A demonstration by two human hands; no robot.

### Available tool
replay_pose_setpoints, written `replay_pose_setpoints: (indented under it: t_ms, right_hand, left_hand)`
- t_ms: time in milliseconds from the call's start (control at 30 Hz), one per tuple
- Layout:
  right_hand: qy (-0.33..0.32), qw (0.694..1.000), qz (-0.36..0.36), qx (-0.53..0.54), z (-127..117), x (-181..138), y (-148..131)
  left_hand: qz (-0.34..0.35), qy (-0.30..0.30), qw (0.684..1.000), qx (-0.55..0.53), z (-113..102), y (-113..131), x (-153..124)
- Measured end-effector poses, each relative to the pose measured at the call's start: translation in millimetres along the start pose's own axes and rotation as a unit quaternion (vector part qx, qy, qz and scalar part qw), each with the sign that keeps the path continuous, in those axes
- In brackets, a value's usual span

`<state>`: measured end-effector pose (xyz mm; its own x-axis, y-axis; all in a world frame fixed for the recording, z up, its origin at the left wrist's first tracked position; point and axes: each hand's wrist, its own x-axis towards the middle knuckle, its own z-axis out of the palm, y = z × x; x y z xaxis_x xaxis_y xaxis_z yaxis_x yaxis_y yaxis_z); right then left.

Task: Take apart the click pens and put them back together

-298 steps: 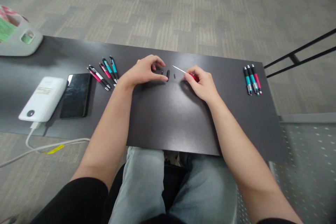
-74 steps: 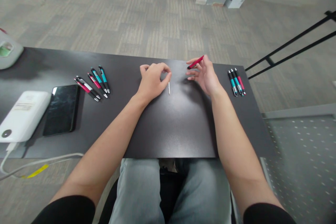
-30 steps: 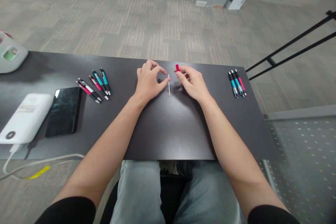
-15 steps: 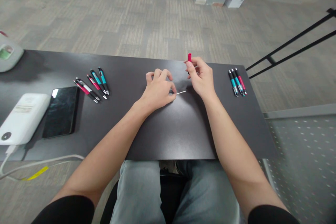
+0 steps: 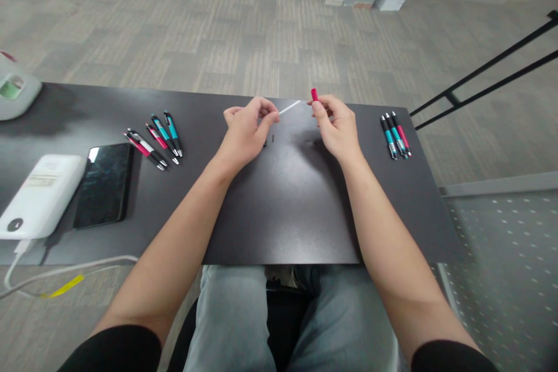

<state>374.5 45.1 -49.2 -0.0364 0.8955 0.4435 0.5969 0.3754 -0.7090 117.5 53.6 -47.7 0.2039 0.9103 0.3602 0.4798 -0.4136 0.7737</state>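
1 thin white rod-shaped pen refill (image 5: 289,107) is pinched in the bare left hand (image 5: 246,132), pointing right; the right hand (image 5: 336,123) pinches 1 red tubular pen barrel (image 5: 314,95) over the far side of the dark table (image 5: 283,209).

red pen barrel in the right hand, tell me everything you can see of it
The red pen barrel is a narrow tube, plastic by its look, pinched in the right hand. Its upper end, seemingly open, sticks up nearly upright with a slight tilt; the hand hides its lower part. The thin refill points toward it, apart.
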Motion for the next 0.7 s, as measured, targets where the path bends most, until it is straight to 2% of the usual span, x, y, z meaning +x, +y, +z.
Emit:
replay_pose_setpoints:
  t_ms: [100,200,367,500,700]
  right_hand:
    - [-0.023,0.999,-0.032,-0.016,0.1,-0.9,3.6]
    - [-0.039,0.998,-0.034,-0.026,0.9,-2.7,5.3]
    - [-0.058,0.998,-0.022,-0.034,0.4,-4.8,4.5]
    - [-0.047,0.998,-0.021,-0.042,-0.6,-5.2,5.8]
    - [-0.055,0.997,-0.024,-0.051,0.2,-6.2,5.1]
  left_hand:
    - [-0.011,0.052,0.997,-0.055,-8.2,-14.6,9.6]
    - [-0.008,0.079,0.996,-0.052,-9.0,-22.6,11.4]
    - [0.001,0.082,0.996,-0.023,-6.7,-22.6,9.4]
    - [0.001,0.093,0.995,-0.023,-10.3,-20.8,10.0]
    - [0.006,0.072,0.997,-0.032,-8.5,-20.8,9.3]
